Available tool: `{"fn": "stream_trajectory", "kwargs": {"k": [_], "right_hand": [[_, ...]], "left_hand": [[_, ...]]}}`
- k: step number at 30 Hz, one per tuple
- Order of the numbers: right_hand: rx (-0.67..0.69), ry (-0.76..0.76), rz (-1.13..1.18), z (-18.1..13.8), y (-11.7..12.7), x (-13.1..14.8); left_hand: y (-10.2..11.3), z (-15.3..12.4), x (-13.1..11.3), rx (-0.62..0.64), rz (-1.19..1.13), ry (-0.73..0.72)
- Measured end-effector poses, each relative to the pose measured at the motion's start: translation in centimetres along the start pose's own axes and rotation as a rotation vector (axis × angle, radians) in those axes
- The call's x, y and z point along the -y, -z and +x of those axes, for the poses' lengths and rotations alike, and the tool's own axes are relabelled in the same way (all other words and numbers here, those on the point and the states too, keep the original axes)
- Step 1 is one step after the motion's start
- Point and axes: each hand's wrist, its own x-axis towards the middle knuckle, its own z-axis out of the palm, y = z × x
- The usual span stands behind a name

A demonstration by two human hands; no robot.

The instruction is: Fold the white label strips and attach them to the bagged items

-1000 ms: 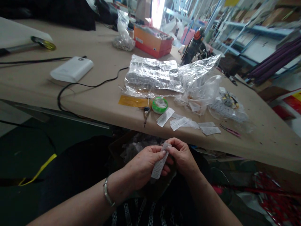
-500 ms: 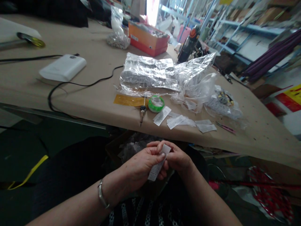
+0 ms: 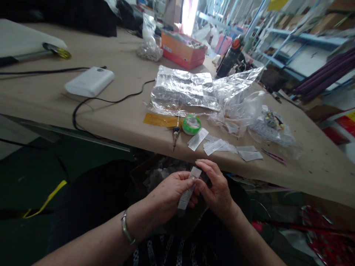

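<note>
In the head view my left hand [image 3: 173, 188] pinches a white printed label [image 3: 186, 197] between thumb and fingers, below the table's front edge. The label slants, with its blank upper end above my thumb. My right hand [image 3: 217, 190] is close against it on the right. Its thumb tip reaches the label by my left thumb, while its other fingers are stretched out and apart from the thumb. On the table ahead lie several loose printed labels [image 3: 215, 146], a green-rimmed round container [image 3: 191, 125] and a soldering iron [image 3: 175, 135], its tip pointing towards me.
Crumpled clear plastic bags [image 3: 185, 90] lie beyond the labels, with pink-handled tweezers [image 3: 274, 156] to the right. A white power bank [image 3: 90, 81] with a black cable sits left. Farther back stands an orange box [image 3: 183, 50]. Below the table edge is a pile of scraps [image 3: 158, 173].
My right hand's fingers have lifted and spread away from the label. My left hand keeps hold of it. The whole view has shifted slightly, moving the table things rightward.
</note>
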Motion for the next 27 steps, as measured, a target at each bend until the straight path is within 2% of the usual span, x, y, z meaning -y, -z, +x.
{"fn": "stream_trajectory", "kwargs": {"k": [5,11,15,23,27], "right_hand": [[0.013,0.002,-0.081,0.3,-0.4,0.2],[0.035,-0.040,-0.032,0.3,-0.9,0.5],[0.005,-0.089,0.041,0.3,-1.1,0.7],[-0.017,-0.397,0.368,1.1,-1.9,0.9],[-0.003,-0.492,0.472,1.9,-2.1,0.9]], "left_hand": [[0.3,0.1,0.2,-0.017,-0.008,-0.009],[0.7,0.1,0.3,0.005,-0.034,-0.038],[0.8,0.0,0.2,-0.043,-0.041,-0.036],[1.3,-0.3,0.3,-0.045,-0.021,-0.092],[1.6,-0.4,0.5,-0.066,0.008,-0.127]]}}
